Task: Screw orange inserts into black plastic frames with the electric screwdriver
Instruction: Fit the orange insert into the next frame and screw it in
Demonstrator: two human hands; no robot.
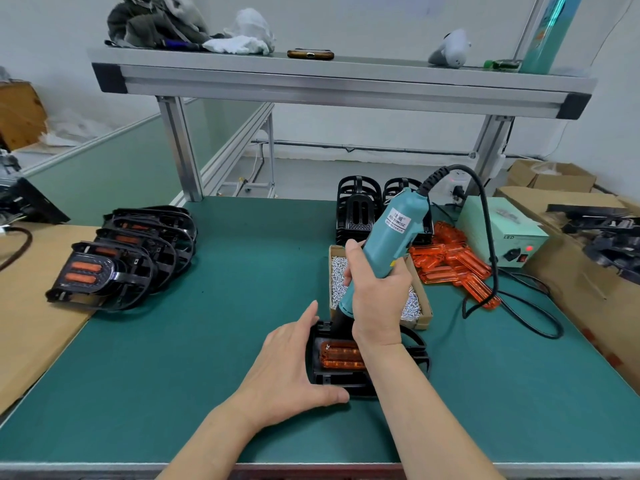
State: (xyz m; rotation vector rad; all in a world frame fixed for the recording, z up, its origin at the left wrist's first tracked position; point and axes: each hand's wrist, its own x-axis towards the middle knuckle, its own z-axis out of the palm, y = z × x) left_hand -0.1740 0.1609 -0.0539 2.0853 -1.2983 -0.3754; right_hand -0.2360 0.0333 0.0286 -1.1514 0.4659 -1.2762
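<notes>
A black plastic frame [412, 358] lies on the green mat near the front, with an orange insert [341, 356] seated in it. My left hand [291, 368] grips the frame's left side, thumb along its near edge and fingers at its far corner. My right hand [377, 296] holds the teal electric screwdriver [394, 233], which tilts down and to the left with its dark tip at the frame's far left corner. The tip's contact point is hidden behind the tool.
A small cardboard box of screws [424, 306] stands just behind the frame. Loose orange inserts [453, 265] lie to the right, bare black frames [358, 206] behind. Frames fitted with inserts [117, 261] are stacked at the left. The power supply [498, 230] and its cable [519, 306] are at the right.
</notes>
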